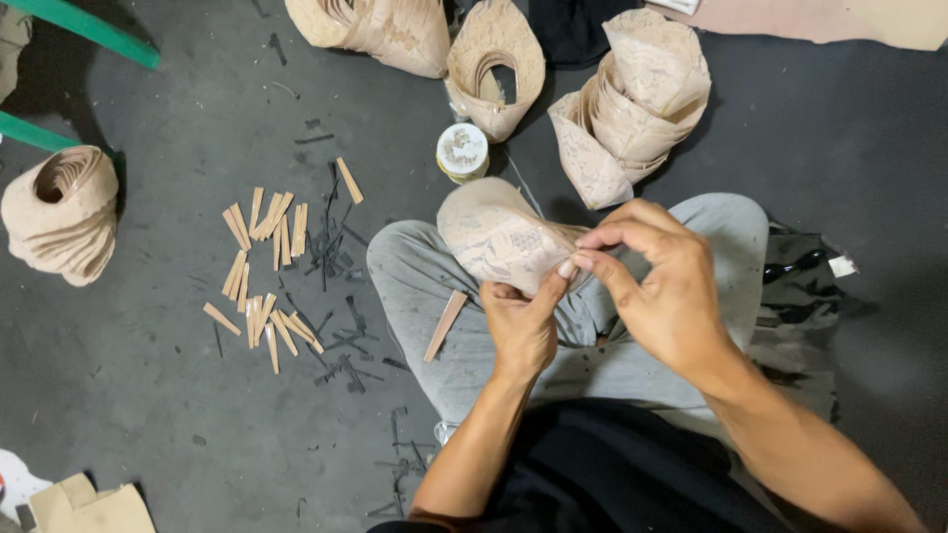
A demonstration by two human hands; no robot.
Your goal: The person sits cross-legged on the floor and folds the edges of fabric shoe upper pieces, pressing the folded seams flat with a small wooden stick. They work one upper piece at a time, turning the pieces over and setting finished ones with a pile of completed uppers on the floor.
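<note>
A beige, lace-patterned curved piece [499, 237] is held over my lap. My left hand [523, 321] grips its lower edge from below, thumb pressed against it. From the right, my right hand [657, 281] pinches the same edge between thumb and forefinger, next to the left thumb. A thin wooden stick [445, 325] lies on my grey trouser leg just left of the left hand.
Several stacks of the same beige pieces [632, 104] stand ahead, and one stack [61, 212] at the far left. A round spool [462, 151] sits near my knee. Several wooden sticks [265, 266] and dark scraps litter the grey floor. A green bar [89, 28] crosses the top left.
</note>
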